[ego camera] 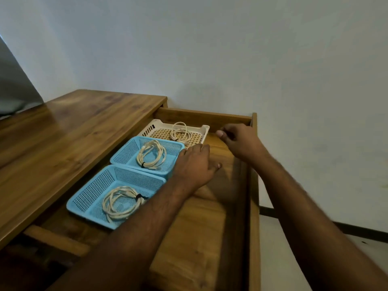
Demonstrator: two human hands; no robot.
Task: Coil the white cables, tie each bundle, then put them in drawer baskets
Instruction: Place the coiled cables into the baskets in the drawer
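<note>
All three coiled cables already lie in baskets inside the open drawer (253, 164), so I judge that the placing is finished and only a small tidying or the closing of the drawer remains. The left hand (194, 164) hangs palm down with the fingers stretched and loose, holding nothing, just over the right edge of the middle blue basket (126, 153); whether it touches the rim I cannot tell. The right hand (237, 139) is lightly curled and somewhat blurred, with nothing visible between the fingers, above the far right corner of the drawer. To do this step well, I think the left hand should push the baskets flat toward the left wall so they sit in one straight row, and both hands should leave the drawer before it slides in. Just left of the left hand, the middle basket holds a cable bundle (151, 154) of round loops with a dark tie at its near side. Nearer to the person, under the left forearm, the second blue basket (84, 203) holds a thicker bundle (121, 203) whose dark tie sits at the right of the coil. Beyond the fingertips of the left hand, a white basket (154, 124) holds a smaller thin coil (180, 133). The blue baskets are plastic with fine square mesh and look light; the white one has bigger holes and slotted walls. The cables look soft and a bit springy. The drawer and desk top (73, 133) are smooth varnished wood.
</note>
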